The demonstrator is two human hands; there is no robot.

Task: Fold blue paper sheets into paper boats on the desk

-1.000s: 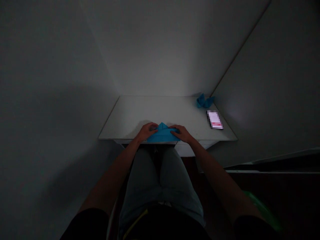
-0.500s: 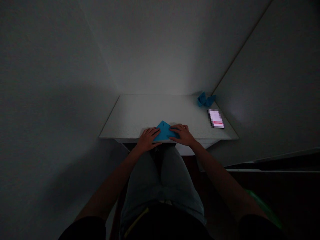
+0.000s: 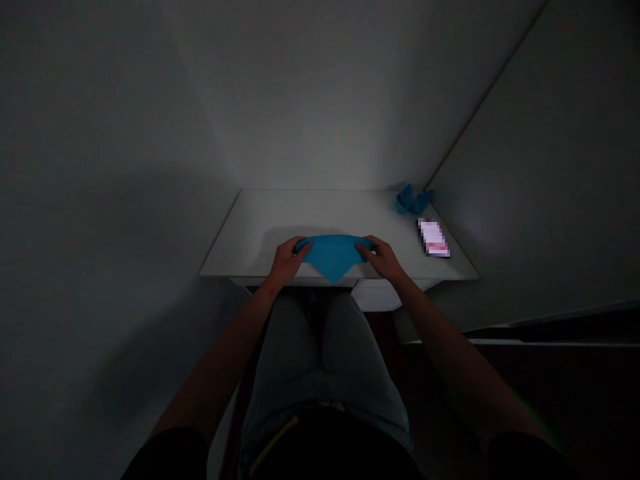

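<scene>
blue paper [image 3: 333, 255] lies at near edge of table [image 3: 240, 240], seems light and soft, best held by both ends. left hand [image 3: 287, 261] and right hand [image 3: 383, 259] seem to pinch those ends; folded paper [image 3: 413, 200] and phone [image 3: 434, 238] sit further right.

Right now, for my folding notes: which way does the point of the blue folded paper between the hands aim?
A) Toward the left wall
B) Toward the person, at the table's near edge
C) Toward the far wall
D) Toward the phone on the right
B. The blue folded paper is held at its two ends by the left hand and right hand, its point reaching down toward the near edge of the table.
</scene>
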